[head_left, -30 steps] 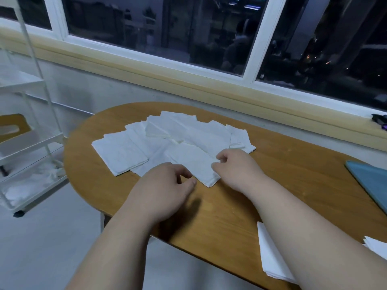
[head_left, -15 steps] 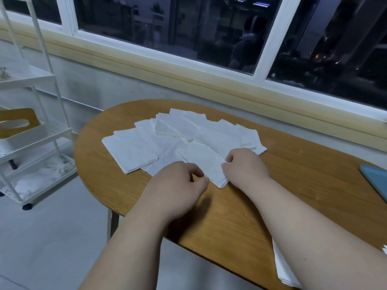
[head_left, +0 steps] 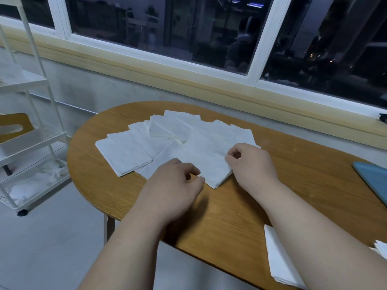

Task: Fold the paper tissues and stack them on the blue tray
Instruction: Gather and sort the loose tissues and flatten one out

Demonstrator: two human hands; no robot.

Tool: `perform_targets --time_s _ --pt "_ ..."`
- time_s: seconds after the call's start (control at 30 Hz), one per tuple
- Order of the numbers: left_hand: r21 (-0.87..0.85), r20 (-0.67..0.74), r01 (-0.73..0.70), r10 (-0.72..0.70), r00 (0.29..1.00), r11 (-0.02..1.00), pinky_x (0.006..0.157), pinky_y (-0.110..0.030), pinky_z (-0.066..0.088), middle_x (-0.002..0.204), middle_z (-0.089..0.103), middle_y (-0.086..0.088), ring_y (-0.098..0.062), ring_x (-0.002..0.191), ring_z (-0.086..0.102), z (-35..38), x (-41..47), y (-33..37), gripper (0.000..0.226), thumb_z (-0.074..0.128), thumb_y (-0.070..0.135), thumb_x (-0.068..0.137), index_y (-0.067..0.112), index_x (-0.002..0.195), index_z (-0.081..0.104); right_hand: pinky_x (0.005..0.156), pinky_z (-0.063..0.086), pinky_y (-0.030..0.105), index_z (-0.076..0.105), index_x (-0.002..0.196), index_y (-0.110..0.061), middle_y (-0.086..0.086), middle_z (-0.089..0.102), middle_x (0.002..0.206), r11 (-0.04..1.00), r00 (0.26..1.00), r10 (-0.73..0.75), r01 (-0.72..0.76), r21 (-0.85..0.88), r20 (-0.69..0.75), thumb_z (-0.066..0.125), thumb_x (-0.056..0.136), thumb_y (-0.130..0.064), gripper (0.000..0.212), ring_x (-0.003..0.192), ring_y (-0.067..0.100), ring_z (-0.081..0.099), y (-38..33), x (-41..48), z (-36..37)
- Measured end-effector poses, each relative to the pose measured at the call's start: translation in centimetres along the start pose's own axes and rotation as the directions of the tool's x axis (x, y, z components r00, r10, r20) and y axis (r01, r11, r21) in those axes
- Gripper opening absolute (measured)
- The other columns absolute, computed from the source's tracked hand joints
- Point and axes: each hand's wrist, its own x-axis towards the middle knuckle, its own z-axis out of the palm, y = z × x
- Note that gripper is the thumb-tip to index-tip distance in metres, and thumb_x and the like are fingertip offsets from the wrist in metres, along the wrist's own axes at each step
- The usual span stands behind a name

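Palms down, left hand (head_left: 174, 190) and right hand (head_left: 252, 166) pinching opposite edges of nearest tissue (head_left: 206, 162), fingers curled

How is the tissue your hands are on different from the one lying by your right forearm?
The front tissue lies atop the fanned spread; the edge tissue lies alone at the table's near rim. The right hand pinches the front tissue, and the left hand touches it; no hand holds the edge tissue. Both are white paper.

The right edge is cutting off the blue tray (head_left: 374, 181) and a tissue pile (head_left: 381, 249); the right forearm (head_left: 314, 237) is partly covering a folded tissue (head_left: 276, 258).
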Motion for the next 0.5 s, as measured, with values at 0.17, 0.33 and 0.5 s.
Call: perform_targets --time_s 0.17,0.33,0.5 --pt "-0.062 -0.156 -0.093 0.083 0.984 0.994 0.097 -0.024 0.033 0.134 0.038 0.017 -0.006 0.135 0.029 0.5 0.0 0.4 0.048 0.059 0.044 0.091 0.041 0.139 0.048 0.061 0.044 0.016 0.071 0.086 -0.033 -0.021 0.065 0.075 0.993 0.998 -0.010 0.017 0.113 -0.057 0.063 0.095 -0.026 0.014 0.077 -0.002 0.059 0.4 -3.0 -3.5" --pt "-0.267 -0.128 -0.201 0.172 0.977 0.943 0.109 -0.025 0.032 0.155 0.025 0.024 0.003 0.143 0.020 0.8 -0.8 2.0 0.074 0.063 0.046 0.089 0.056 0.148 0.021 0.054 0.040 0.011 0.072 0.079 -0.038 -0.027 0.064 0.070 0.979 0.999 0.039 -0.032 0.204 -0.035 0.068 0.092 -0.025 0.019 0.072 -0.002 0.059 1.4 -7.3 -7.4" --pt "-0.287 0.056 -0.275 0.303 0.951 0.918 0.064 -0.014 0.043 0.075 0.053 0.018 -0.002 0.067 0.049 1.4 -2.6 4.5 0.066 0.061 0.037 0.095 0.080 0.130 0.024 0.053 0.047 0.027 0.076 0.077 -0.031 -0.007 0.071 0.072 0.865 0.978 0.206 -0.197 0.461 0.032 0.068 0.091 -0.014 0.023 0.059 0.006 0.062 3.7 -12.0 -10.5"
